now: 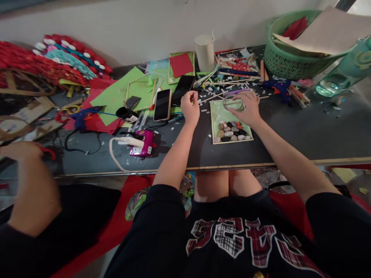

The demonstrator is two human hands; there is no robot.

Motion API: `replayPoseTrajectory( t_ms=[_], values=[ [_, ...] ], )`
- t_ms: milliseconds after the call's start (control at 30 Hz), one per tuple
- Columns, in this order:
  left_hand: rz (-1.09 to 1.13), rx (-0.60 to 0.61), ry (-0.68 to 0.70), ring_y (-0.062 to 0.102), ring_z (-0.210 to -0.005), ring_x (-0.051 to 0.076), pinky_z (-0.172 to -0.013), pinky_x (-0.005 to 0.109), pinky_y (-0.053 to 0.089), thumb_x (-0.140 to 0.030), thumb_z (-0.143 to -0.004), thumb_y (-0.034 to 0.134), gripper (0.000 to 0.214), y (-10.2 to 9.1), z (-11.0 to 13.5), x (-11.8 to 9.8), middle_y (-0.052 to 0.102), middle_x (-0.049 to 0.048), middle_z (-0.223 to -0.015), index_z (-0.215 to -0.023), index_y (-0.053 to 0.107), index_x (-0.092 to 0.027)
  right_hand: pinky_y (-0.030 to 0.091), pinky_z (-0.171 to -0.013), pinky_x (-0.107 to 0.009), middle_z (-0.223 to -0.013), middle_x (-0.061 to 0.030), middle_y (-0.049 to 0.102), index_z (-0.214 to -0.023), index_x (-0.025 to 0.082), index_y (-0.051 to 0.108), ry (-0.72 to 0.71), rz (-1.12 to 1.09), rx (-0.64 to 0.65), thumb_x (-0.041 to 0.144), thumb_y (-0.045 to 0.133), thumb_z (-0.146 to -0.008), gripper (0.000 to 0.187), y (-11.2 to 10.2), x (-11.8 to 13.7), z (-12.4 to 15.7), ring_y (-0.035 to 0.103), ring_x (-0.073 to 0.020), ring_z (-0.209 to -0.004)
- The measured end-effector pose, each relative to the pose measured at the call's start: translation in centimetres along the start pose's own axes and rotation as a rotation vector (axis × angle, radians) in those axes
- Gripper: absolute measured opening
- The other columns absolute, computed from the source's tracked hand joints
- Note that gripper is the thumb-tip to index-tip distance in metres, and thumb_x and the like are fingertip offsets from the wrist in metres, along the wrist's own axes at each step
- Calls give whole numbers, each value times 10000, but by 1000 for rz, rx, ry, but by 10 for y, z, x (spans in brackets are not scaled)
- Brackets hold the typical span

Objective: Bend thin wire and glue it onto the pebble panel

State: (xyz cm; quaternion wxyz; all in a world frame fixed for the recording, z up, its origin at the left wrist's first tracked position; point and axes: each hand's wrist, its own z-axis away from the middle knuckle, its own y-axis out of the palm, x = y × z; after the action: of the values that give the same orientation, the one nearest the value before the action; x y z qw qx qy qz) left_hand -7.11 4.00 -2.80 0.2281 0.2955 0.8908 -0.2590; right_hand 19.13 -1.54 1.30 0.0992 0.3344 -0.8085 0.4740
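Note:
My right hand (249,106) is closed at the thumb and fingers around the edge of a clear round ring (228,103), perhaps a roll of tape. It is over the far part of a pale green panel (216,116) with a thin light border. Smooth pebbles (227,134) in grey, black, white, tan and orange are grouped on the panel's near half. To the left of the panel, my left hand (190,106) is raised with its fingers curled and pinched together. Whatever its fingertips hold, if anything, is too small to make out.
Phones (162,105), a magenta power adapter (142,143) and green paper (116,94) are on the left. Thin sticks, scraps and a white cylinder (204,52) stand behind. A blue glue gun (278,88), green basket (278,58) and bottle (342,73) are right. A co-worker's arm (31,185) reaches in left.

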Motion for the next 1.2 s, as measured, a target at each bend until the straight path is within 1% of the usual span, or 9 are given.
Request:
replayPoseTrajectory(
  t_ms=[133, 200, 300, 467, 600, 767, 933, 1067, 1200],
  values=[
    [-58, 30, 136, 690, -871, 203, -802, 326, 574, -652, -1073, 233, 612, 3, 3, -1, 756, 87, -935, -996, 676, -237, 336, -1115, -643, -1094, -65, 778, -1245, 286, 674, 0, -3, 142, 409, 705, -852, 413, 1, 2, 1, 616, -369, -1213],
    [-57, 51, 156, 689, -883, 205, -809, 332, 576, -649, -1073, 235, 606, 3, 4, 0, 753, 93, -948, -1004, 673, -236, 313, -1128, -648, -1012, -50, 792, -1255, 285, 662, 31, 10, 138, 279, 684, -829, 427, 3, 1, 1, 633, -365, -1195],
    [-42, 81, 142, 680, -881, 210, -818, 343, 579, -654, -1069, 253, 599, 3, 4, 1, 735, 96, -923, -1011, 674, -232, 325, -1121, -655, -939, -50, 789, -1241, 266, 650, 94, 55, 63, 177, 627, -817, 434, 5, -2, 1, 653, -365, -1155],
    [33, 150, 50, 652, -918, 246, -919, 422, 574, -689, -1047, 293, 604, 3, 4, 0, 715, 117, -940, -1012, 681, -228, 373, -1095, -662, -912, -43, 770, -1218, 272, 635, 107, 58, -22, 187, 602, -844, 385, 5, -4, 0, 662, -358, -1107],
    [77, 202, 0, 616, -916, 258, -988, 465, 548, -600, -1046, 397, 473, 4, 3, 0, 700, 118, -937, -1016, 688, -227, 376, -1086, -680, -969, -64, 776, -1215, 265, 630, 117, 49, -5, 196, 625, -839, 382, 4, -4, -2, 646, -381, -1138],
    [21, 260, -2, 633, -960, 255, -1000, 419, 542, -368, -1038, 476, 237, 3, 0, -5, 713, 101, -955, -1012, 674, -239, 371, -1117, -654, -1053, -84, 774, -1257, 249, 605, 181, 107, 70, 189, 643, -848, 415, 1, -1, -3, 616, -390, -1235],
    [-96, 391, -38, 666, -1095, 240, -1055, 364, 522, -181, -1016, 497, 172, -7, -4, -22, 741, 80, -1042, -1026, 661, -234, 372, -1132, -621, -1078, -79, 784, -1251, 248, 620, 209, 137, 92, 197, 607, -890, 365, -3, 3, -4, 621, -365, -1234],
    [-94, 414, -56, 676, -1088, 248, -1057, 378, 521, -119, -986, 503, 191, -11, -7, -31, 746, 88, -1042, -1004, 664, -220, 384, -1123, -616, -1050, -78, 787, -1234, 232, 638, 224, 131, 63, 180, 605, -874, 366, -3, 3, -4, 644, -349, -1185],
    [-71, 437, -56, 674, -1128, 257, -1077, 394, 518, -119, -980, 514, 183, -8, -7, -29, 745, 90, -1064, -1005, 666, -219, 394, -1116, -602, -1039, -62, 791, -1198, 244, 647, 188, 122, 48, 178, 606, -866, 341, -2, 0, -4, 639, -345, -1200]
  ],
)
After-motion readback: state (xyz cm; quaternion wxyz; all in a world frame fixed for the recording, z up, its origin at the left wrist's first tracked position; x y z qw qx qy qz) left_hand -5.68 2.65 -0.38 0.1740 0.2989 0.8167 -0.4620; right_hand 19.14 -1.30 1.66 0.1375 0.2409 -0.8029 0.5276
